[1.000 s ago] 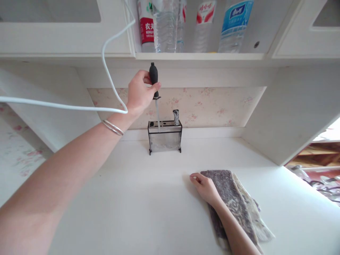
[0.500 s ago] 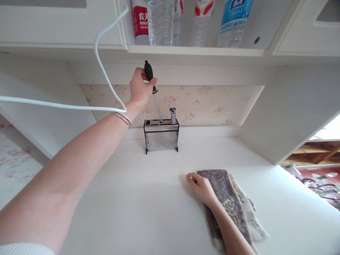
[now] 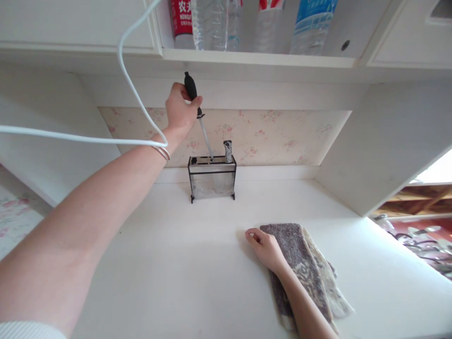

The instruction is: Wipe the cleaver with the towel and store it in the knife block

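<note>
Black-handled slim metal rod (image 3: 190, 86) held tilted, tip at the top of a clear-fronted, black-framed holder (image 3: 212, 186).
Its handle is gripped in the closed left hand (image 3: 179, 109); on the white worktop (image 3: 176, 268), the right hand (image 3: 265, 246) is curled in a loose fist, nothing visibly grasped, by a folded grey-brown towel (image 3: 291, 245).

1 rod (image 3: 205, 133), 1 hldr (image 3: 212, 184) (2 hnds (image 3: 181, 112))

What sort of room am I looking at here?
Probably a home kitchen: what looks like a slim, black-edged, silver-topped knife holder stands on a smooth white countertop, and clear plastic bottles line an open white shelf above.
</note>
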Demonstrator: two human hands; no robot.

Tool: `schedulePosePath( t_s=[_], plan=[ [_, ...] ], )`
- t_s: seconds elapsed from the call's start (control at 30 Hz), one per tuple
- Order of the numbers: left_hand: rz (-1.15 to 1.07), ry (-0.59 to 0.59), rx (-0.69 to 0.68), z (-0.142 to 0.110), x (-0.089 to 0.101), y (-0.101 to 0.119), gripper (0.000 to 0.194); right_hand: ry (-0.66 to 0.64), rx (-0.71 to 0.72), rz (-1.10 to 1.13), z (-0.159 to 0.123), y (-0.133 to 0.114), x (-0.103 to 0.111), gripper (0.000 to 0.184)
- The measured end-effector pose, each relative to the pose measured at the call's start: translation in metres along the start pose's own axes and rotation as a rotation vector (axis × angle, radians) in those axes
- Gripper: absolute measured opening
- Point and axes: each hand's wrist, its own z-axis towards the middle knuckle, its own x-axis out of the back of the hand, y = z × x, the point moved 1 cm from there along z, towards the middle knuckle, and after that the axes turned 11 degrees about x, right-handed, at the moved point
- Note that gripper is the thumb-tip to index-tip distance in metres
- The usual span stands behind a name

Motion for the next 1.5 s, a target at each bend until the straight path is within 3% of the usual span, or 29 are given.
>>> schedulePosePath(
  t_s=[0.43,0.73,0.93,1.17,1.5],
  plan=[
    [0.038,-0.053,-0.034,-0.009,0.002,0.0,0.037,-0.022,-0.002,-0.014,0.0,-0.002,0.001,0.03],
    [0.115,-0.088,-0.045,-0.008,-0.028,-0.003,0.028,-0.029,-0.006,-0.056,-0.002,-0.002,-0.001,0.028],
    [0.354,-0.178,0.016,-0.036,-0.052,-0.041,0.026,-0.042,0.007,-0.086,-0.002,-0.004,-0.001,0.028],
    [0.527,-0.248,0.126,-0.067,-0.058,-0.092,0.027,-0.057,0.012,-0.093,0.0,-0.004,-0.001,0.027],
    [0.488,-0.297,0.163,-0.069,-0.06,-0.12,0.035,-0.064,0.0,-0.093,0.0,-0.004,-0.001,0.027]
  ],
)
